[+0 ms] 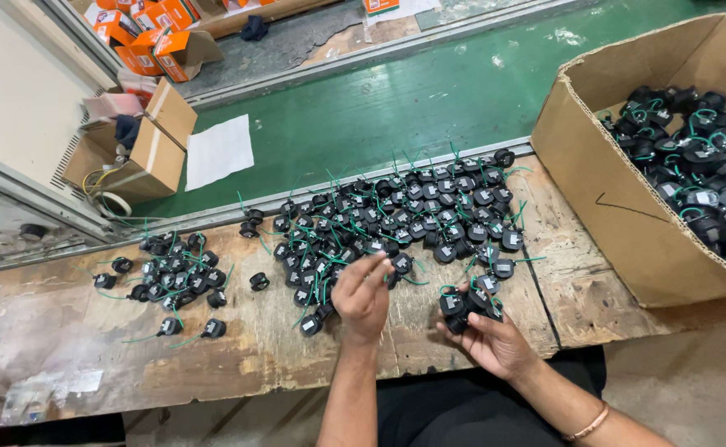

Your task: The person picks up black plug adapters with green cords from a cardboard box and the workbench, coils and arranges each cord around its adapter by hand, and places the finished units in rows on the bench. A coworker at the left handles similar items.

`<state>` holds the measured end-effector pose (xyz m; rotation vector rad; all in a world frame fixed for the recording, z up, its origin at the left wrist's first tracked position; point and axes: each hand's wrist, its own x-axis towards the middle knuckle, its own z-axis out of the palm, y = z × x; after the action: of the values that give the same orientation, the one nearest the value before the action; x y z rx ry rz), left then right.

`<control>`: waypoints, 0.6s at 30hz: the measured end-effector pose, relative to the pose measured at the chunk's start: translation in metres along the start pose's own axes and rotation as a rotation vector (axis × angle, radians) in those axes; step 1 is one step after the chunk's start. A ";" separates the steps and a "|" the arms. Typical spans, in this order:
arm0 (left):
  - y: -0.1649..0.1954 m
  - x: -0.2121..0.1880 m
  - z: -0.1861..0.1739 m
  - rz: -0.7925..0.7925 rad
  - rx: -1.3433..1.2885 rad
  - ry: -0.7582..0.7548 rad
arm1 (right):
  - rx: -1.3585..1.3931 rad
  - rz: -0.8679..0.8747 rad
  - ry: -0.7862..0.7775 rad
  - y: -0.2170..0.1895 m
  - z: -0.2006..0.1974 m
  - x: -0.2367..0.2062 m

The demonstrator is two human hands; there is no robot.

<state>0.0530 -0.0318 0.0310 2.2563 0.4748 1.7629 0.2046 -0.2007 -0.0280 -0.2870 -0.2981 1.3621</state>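
Dozens of small black round parts with green wire tails (396, 219) lie spread over the worn wooden worktop (65, 331), the big heap in the middle and a smaller cluster (172, 277) off to the left. From my seat I see my right hand (495, 339) cupped palm-up at the near right edge of the heap, closed loosely around a handful of these parts (466, 305), their green tails poking out toward the far side. My left hand (363, 294) hovers just left of it, fingers half curled and pinching toward a single part at the near edge of the heap (402, 265); whether the fingertips have it gripped I cannot tell. That part lies just far and right of the left hand, nearer to it than to the right, its tail trailing rightward. To the right stands an open cardboard box (619, 207) already holding many of the same parts. Beyond the worktop runs a green belt (429, 99).
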 end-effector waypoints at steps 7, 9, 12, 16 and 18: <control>0.052 -0.016 0.027 -0.057 -0.321 -0.165 | -0.092 0.028 0.087 -0.001 0.005 -0.001; 0.060 -0.020 0.032 -0.151 -0.365 -0.168 | -0.124 0.027 0.101 -0.002 0.002 -0.001; 0.059 -0.026 0.026 -0.215 -0.429 -0.226 | -0.129 0.018 0.109 -0.003 -0.003 -0.002; 0.047 -0.042 0.014 -0.363 -0.584 -0.310 | -0.127 -0.017 0.090 -0.003 -0.004 -0.001; 0.042 -0.054 0.014 -0.434 -0.573 -0.321 | -0.163 -0.031 0.101 -0.002 -0.004 -0.001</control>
<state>0.0589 -0.0915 -0.0044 1.8049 0.3080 1.1143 0.2073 -0.2017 -0.0308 -0.4834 -0.3287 1.2904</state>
